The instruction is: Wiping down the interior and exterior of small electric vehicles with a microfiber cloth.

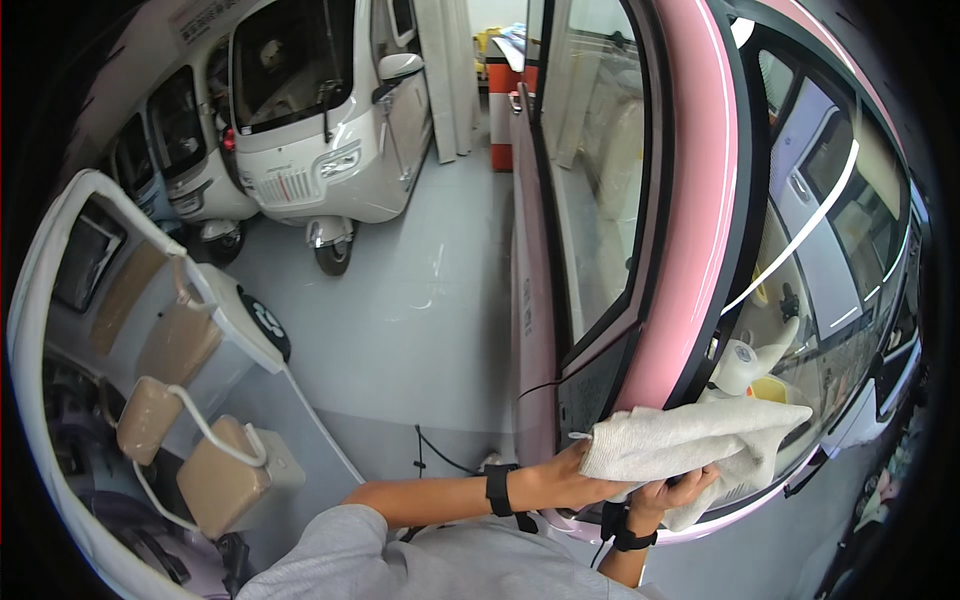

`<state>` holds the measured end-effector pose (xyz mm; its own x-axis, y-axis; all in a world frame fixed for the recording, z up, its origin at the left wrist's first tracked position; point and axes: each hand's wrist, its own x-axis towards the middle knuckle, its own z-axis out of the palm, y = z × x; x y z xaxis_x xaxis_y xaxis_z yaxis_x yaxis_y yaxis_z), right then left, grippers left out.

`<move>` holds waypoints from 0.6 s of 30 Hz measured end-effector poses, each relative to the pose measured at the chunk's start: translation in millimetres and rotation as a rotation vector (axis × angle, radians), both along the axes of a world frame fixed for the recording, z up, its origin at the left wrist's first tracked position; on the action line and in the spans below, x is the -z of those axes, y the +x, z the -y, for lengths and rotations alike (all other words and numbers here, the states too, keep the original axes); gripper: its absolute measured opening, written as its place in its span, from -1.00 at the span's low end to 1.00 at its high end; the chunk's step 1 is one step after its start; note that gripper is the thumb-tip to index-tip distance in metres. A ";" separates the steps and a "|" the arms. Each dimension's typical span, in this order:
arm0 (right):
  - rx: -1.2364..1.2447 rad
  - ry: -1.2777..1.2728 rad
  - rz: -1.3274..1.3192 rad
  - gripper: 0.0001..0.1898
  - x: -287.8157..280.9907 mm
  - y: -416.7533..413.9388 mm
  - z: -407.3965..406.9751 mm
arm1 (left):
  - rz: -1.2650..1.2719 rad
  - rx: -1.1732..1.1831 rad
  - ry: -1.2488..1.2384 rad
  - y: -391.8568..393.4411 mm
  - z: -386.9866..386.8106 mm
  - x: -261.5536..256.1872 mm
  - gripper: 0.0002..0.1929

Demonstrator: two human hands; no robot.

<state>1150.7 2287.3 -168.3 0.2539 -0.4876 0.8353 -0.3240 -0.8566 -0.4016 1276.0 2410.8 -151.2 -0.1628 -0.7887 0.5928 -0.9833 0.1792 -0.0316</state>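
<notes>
A pale beige cloth [690, 442] is folded over and bunched between my two hands, in front of the windshield [832, 330] of a small pink vehicle [690, 187]. My left hand [574, 480] grips the cloth's near left end, its fingers partly covered by the fabric. Lower down, my right hand [679, 491] has its fingers curled into the underside of the cloth, and a loose corner hangs below it. Both wrists wear black bands. Whether the cloth touches the glass cannot be told. Behind the windshield show a handlebar [776, 349] and a yellow item [769, 388].
Left of me stands an open-sided vehicle with tan seats [225, 472]. A white three-wheeler [307, 135] is parked farther back, beside others. Grey floor [382, 300] runs between them and the pink door [529, 300]. A thin black stand or cable [420, 450] is near my left arm.
</notes>
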 end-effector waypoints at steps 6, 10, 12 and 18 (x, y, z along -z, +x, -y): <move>0.096 0.081 0.095 -0.40 -47.0 53.0 -12.2 | -0.134 -0.035 -0.320 38.0 28.0 -51.8 -0.50; 0.119 -0.069 0.205 -0.55 -58.3 86.4 -26.0 | -0.490 0.133 -0.447 58.1 27.9 -71.4 -0.53; 0.183 -0.077 0.168 -0.56 -60.0 98.7 -33.7 | -0.553 0.255 -0.497 81.0 31.6 -67.7 -0.54; 0.354 -0.087 -0.029 -0.62 -64.0 150.5 -64.8 | -0.820 0.504 -0.454 152.2 32.6 -52.5 -0.65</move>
<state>1301.2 2352.1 -104.3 0.1066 -0.4774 0.8722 -0.6168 -0.7197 -0.3186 1428.2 2378.3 -98.7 0.1731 -0.4191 0.8913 -0.5500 0.7096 0.4405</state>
